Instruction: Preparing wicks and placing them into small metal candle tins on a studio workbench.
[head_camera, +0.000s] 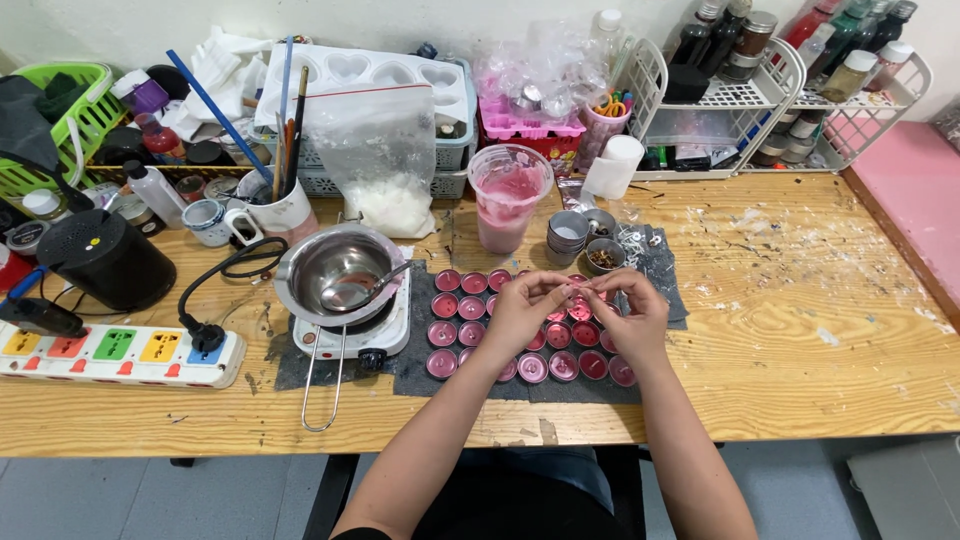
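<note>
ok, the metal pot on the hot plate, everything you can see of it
The metal pot is a shiny steel bowl with a pouring lip and a long wire loop handle hanging toward the table edge. It sits upright on a small white hot plate, left of the pink tealights. A spoon rests inside. It looks empty. Neither hand touches it.

1. Steel melting pot (335, 272) with spoon (362, 291) on a small hotplate (385, 330).
2. Power strip (120, 355).
3. Pink-filled plastic cup (508, 197).
4. Bag of white flakes (385, 160).
5. Green basket (62, 115).
6. White wire rack (720, 110) of bottles.
</note>
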